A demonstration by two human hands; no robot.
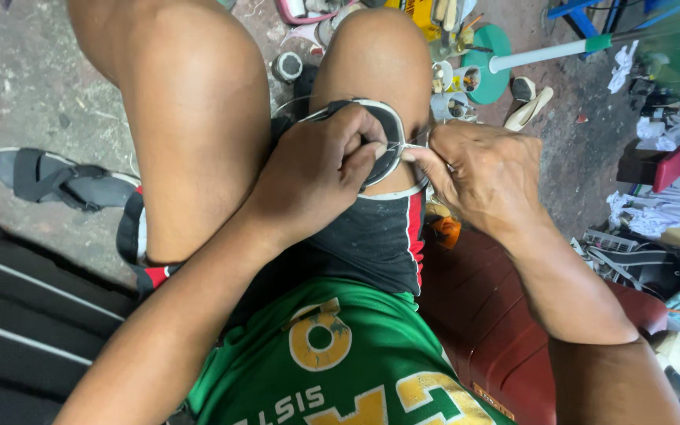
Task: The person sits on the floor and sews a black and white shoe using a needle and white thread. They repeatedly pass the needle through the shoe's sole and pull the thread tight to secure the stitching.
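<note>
Both hands met over the right knee: the left hand [320, 169] gripped a dark shoe with a white rim [383, 130], hiding most of it, while the right hand [482, 169] pinched a thin pale thread [412, 145] pulled taut from its edge. Any needle was too small to discern. Farther left, a grey strapped sandal [57, 181] lay on the concrete floor [25, 86].

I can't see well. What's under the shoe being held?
The shoe rests on the person's knee. The left hand covers much of it; its underside is hidden.
</note>
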